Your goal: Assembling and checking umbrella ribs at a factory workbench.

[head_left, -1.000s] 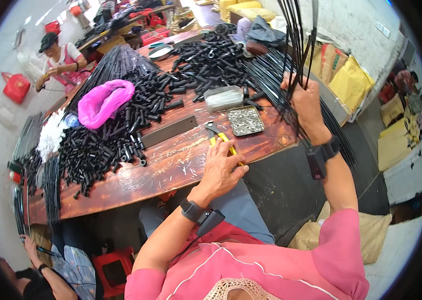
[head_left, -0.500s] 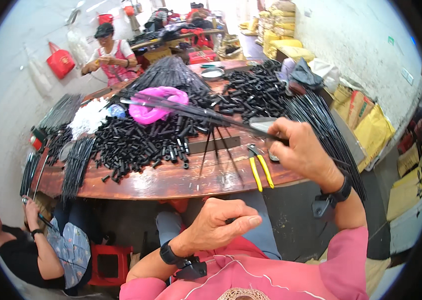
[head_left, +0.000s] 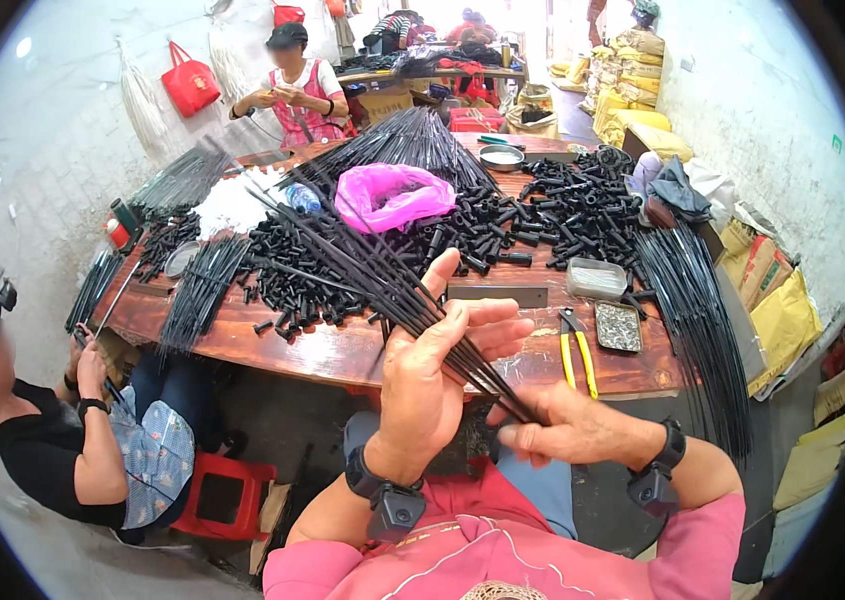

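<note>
My right hand (head_left: 578, 425) is closed round the near ends of a bundle of thin black rods (head_left: 483, 376). From there the rods slant up and left over the table. They lie across the palm of my left hand (head_left: 421, 385), whose fingers are stretched out and spread rather than wrapped round them. Yellow-handled pliers (head_left: 577, 355) lie on the table's near edge, just beyond my right hand. Beside them sit a small tray of tiny metal pieces (head_left: 619, 328) and a clear plastic box (head_left: 597, 280).
Heaps of short black tubes (head_left: 308, 270) and a pink plastic bag (head_left: 393, 196) cover much of the wooden table (head_left: 243, 345). More rods (head_left: 693, 310) overhang its right edge. A co-worker (head_left: 53, 440) sits at left by a red stool (head_left: 228, 495); another person (head_left: 298, 95) works across the table.
My right hand has drawn the rods down toward me. My left hand has risen and opened from a loose curl, and the rods now rest across it. The view has shifted slightly.
</note>
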